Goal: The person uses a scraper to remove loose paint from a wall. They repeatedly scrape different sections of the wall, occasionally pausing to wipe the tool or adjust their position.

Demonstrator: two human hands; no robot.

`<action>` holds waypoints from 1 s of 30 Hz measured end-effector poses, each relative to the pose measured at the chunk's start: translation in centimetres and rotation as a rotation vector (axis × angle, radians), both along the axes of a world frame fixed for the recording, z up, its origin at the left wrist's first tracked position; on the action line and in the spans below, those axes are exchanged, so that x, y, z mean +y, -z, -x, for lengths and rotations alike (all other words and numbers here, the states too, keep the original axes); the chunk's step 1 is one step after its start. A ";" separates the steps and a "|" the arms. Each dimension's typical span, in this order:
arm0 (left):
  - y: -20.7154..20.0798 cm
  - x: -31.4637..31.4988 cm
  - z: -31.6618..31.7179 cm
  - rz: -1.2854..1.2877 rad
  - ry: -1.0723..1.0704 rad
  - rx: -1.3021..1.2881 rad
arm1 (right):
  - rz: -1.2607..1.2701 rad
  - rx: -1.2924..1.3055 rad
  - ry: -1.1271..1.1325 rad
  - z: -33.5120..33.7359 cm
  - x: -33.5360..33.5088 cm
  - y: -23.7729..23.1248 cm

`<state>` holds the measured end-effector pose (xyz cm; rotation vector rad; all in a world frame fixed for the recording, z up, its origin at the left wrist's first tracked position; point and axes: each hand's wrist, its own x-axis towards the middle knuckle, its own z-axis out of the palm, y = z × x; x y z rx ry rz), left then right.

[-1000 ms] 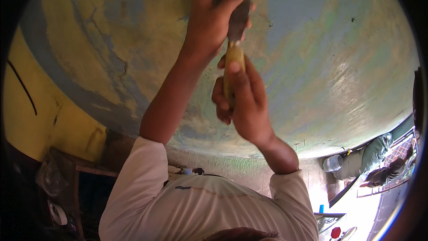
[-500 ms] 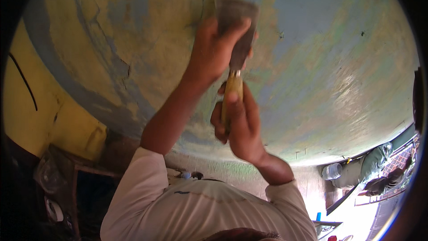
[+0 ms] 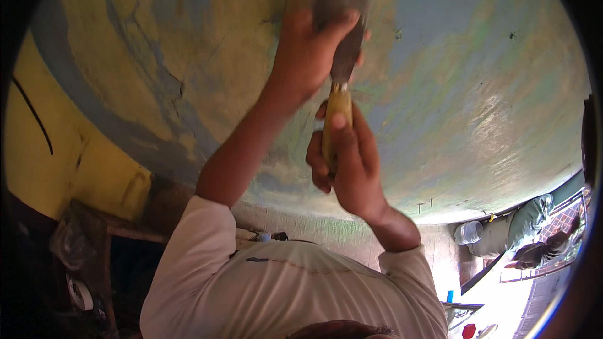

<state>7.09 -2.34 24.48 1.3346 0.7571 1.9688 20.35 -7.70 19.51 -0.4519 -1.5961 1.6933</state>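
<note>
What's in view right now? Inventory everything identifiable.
Putty knife: 1, grey blade, yellowish handle, upper centre
Main wall: 1, patchy blue-green-yellow, upper centre
Side wall: 1, yellow, left
Plastic bag: 1, clear, lower left
Bucket: 1, translucent, lower right
Cloth: count unclear, grey-green, right
Small objects: 2, blue and red, lower right
Shirt: 1, pale beige, bottom
Left hand: 1, bare, on blade
Right hand: 1, bare, around handle
</note>
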 end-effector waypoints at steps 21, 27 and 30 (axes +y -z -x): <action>25.0 -8.5 6.9 0.726 0.329 0.280 | -0.465 0.498 1.385 -14.6 8.8 14.3; 31.7 -11.7 4.0 0.842 0.644 0.278 | 0.121 -0.746 1.172 -10.9 0.8 35.4; 31.9 -11.7 3.2 0.908 0.660 0.279 | -0.225 -0.484 1.156 -10.5 0.6 38.1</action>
